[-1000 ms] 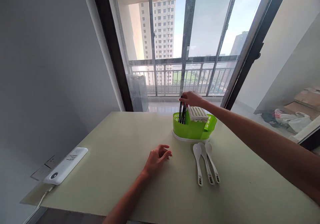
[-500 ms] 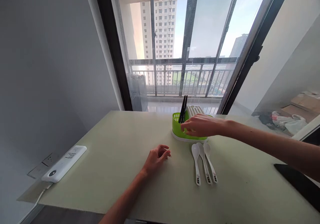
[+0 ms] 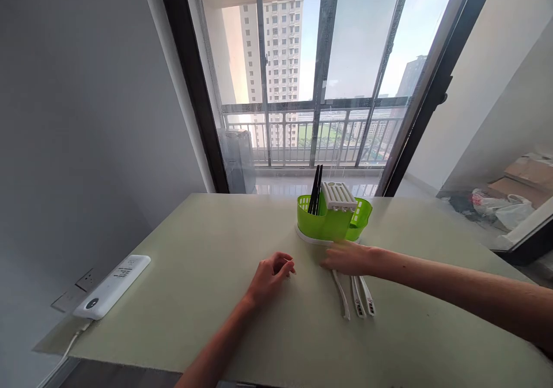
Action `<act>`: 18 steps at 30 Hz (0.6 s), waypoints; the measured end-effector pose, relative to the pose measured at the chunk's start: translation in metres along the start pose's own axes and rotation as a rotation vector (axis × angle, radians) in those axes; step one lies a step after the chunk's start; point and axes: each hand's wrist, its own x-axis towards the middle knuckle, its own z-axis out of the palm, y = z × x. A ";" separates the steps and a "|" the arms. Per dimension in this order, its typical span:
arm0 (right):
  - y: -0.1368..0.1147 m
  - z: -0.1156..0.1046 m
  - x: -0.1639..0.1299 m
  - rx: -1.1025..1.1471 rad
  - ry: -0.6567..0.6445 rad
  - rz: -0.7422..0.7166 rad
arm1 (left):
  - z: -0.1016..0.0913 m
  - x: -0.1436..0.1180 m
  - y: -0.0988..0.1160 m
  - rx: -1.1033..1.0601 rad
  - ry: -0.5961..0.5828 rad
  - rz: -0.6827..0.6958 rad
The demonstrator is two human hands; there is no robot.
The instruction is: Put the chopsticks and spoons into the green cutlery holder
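Note:
My right hand (image 3: 348, 257) is over the bowls of three white spoons, in front of the green cutlery holder (image 3: 311, 225). Its fingers are closed at the bowl end of the leftmost spoon (image 3: 341, 296), whose handle is turned on its side. The other two spoons, the middle spoon (image 3: 356, 298) and the right spoon (image 3: 368, 297), lie on the table with their bowls hidden under the hand. Black chopsticks (image 3: 315, 191) stand in the holder's left compartment. Resting on the table left of the spoons, my left hand (image 3: 271, 275) is loosely curled, thumb and fingers apart, with nothing in it.
A white slotted piece (image 3: 339, 195) tops the holder's middle. At the table's left edge lies a white power strip (image 3: 113, 286) with a cable. Behind the pale table (image 3: 207, 249) is a glass sliding door. Cardboard boxes (image 3: 529, 174) and bags sit far right.
My right hand has moved down from the holder to the spoons' bowls. The leftmost spoon has turned onto its side and shifted slightly. My left hand has stayed put.

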 end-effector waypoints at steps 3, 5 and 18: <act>-0.005 -0.002 0.012 -0.030 -0.077 -0.031 | 0.000 0.000 0.002 0.011 -0.005 -0.005; -0.007 -0.008 0.021 -0.033 -0.097 -0.038 | 0.000 0.000 0.002 0.017 -0.008 -0.001; 0.035 -0.127 0.022 0.349 -0.013 0.130 | 0.000 -0.001 0.005 0.035 0.011 0.005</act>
